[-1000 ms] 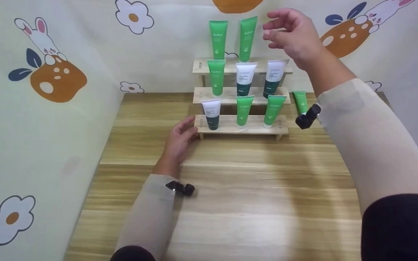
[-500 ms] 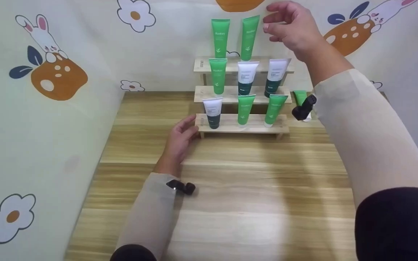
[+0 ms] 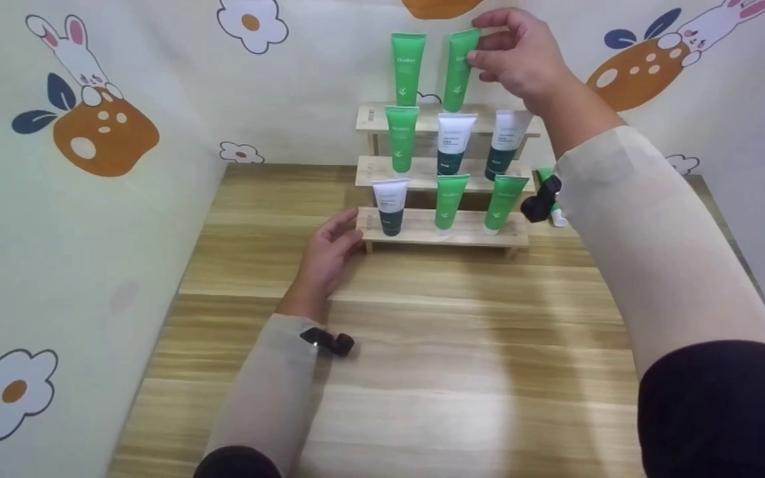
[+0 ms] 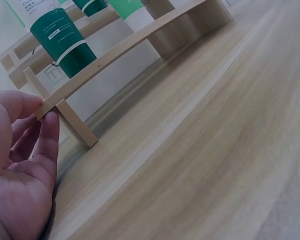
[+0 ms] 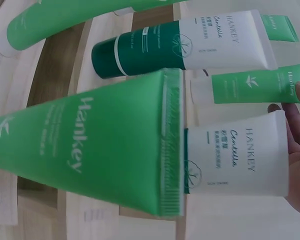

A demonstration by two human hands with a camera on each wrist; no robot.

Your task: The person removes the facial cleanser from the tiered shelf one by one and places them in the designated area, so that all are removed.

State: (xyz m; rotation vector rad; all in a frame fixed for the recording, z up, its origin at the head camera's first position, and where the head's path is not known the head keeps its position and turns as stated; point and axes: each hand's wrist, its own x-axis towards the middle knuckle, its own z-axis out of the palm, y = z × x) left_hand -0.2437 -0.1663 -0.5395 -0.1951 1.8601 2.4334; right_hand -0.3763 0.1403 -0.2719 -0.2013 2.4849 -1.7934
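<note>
While the left hand (image 3: 328,255) pinches one end of the pale-grained, three-tier wooden rack (image 3: 417,230), the right hand (image 3: 525,63) grips a smooth, flat-crimped green plastic tube (image 3: 456,79) on its top tier, one of five green beside three white-and-dark-green tubes (image 3: 390,206).

Beige slvs (image 3: 678,259), blk upper slvs (image 3: 721,411); blk wrist cams (image 3: 538,206), roundish AFAICT.

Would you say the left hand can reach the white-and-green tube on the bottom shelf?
Probably yes, once the left hand releases the bottom shelf: nothing visible blocks that white-and-green tube.
</note>
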